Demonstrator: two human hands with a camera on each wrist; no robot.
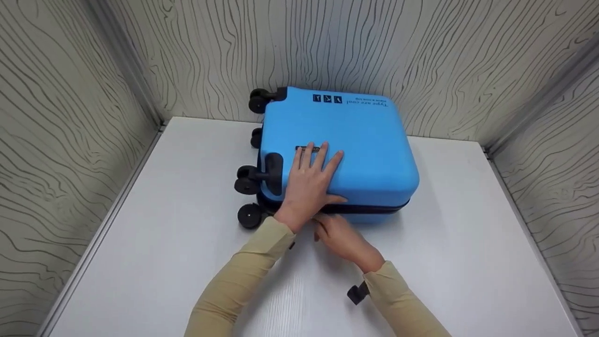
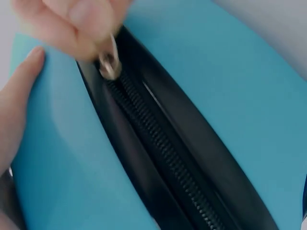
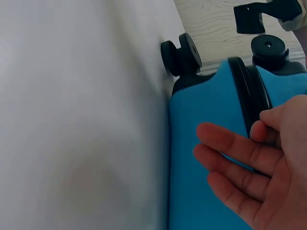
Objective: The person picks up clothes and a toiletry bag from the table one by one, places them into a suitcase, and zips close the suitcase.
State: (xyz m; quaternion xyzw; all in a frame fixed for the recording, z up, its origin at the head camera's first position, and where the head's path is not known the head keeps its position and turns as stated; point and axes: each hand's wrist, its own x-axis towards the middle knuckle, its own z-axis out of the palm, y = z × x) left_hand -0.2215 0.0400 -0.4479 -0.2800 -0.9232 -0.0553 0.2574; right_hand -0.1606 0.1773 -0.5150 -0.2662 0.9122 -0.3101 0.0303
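A blue hard-shell suitcase point(image 1: 355, 150) lies on its side, its black wheels point(image 1: 248, 180) pointing left. My left hand point(image 1: 311, 185) rests on the upper shell with fingers spread, near a small dark label. Below it, at the front side, my right hand point(image 1: 341, 236) pinches a metal zipper pull point(image 2: 110, 67) between thumb and index finger. In the right wrist view the other three fingers point(image 3: 240, 155) of that hand are held out, away from the pull. A black zipper point(image 2: 163, 148) runs along the seam between both shell halves; its teeth look meshed in the left wrist view.
The suitcase is on a white table point(image 1: 187, 262), close to the wood-grain back panel point(image 1: 210, 61). Similar panels stand at left and right. A black wrist-mounted device point(image 1: 358, 293) hangs by the right sleeve.
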